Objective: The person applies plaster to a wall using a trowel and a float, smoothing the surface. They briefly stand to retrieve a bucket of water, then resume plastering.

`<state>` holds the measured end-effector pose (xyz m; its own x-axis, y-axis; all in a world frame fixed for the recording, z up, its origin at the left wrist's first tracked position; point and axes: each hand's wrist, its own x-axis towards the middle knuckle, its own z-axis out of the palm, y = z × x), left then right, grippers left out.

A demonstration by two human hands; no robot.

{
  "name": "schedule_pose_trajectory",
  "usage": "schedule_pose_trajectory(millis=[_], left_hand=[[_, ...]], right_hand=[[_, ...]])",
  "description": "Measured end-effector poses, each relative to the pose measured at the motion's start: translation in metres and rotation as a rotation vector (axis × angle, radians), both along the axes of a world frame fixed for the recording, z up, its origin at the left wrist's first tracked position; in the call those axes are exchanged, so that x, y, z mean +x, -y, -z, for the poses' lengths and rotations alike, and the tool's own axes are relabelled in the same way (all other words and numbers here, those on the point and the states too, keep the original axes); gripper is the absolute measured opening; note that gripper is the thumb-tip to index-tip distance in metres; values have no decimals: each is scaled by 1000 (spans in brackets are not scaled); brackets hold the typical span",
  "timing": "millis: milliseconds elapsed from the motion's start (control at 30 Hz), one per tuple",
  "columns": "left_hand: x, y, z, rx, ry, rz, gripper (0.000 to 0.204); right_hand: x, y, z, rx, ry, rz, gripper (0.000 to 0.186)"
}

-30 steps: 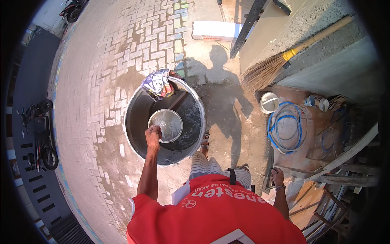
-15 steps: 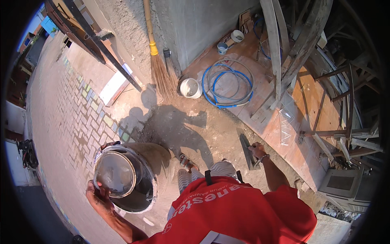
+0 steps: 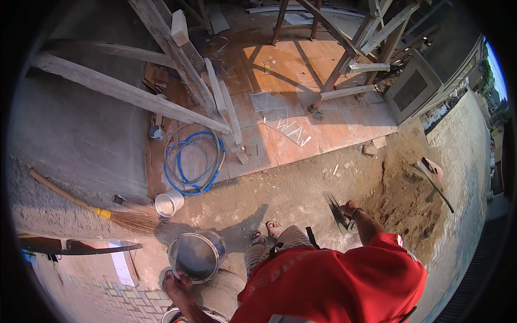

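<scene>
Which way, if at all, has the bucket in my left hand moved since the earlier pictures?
Yes: the bucket in your left hand has moved out from over the large tub, toward the coiled hose.

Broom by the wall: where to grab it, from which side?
Grip the wooden handle just above the yellow collar of the broom, coming from the bucket side. The shaft there looks slim enough to wrap a hand around; the rough wall backs it, and the bristles flare out, likely a poor hold.
</scene>
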<state>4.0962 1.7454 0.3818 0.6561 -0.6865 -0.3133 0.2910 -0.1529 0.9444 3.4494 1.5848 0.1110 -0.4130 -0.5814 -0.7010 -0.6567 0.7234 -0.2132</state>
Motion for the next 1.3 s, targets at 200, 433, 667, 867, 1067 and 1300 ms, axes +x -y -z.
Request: schedule_pose_trajectory(millis=[200,433,667,867,1067,1300], left_hand=[[-99,146,36,63,-165,365,24],[-221,263,48,56,-199,905,20],[-392,351,14,33,-155,1029,23],[-539,429,10,45,-161,1159,24],[-684,503,-10,-29,-183,1231,24],[-853,580,-8,-28,-188,1347,27]], right_hand=[[-8,-90,-61,-340,-17,253,37],[10,-247,-54,-166,-89,676,45],[12,-362,-19,274,-107,1071,64],[-94,-343,-9,80,-53,1223,60],[-254,-200,-75,-368,-104,1210,50],[-343,-142,-35,-279,-99,1321,52]])
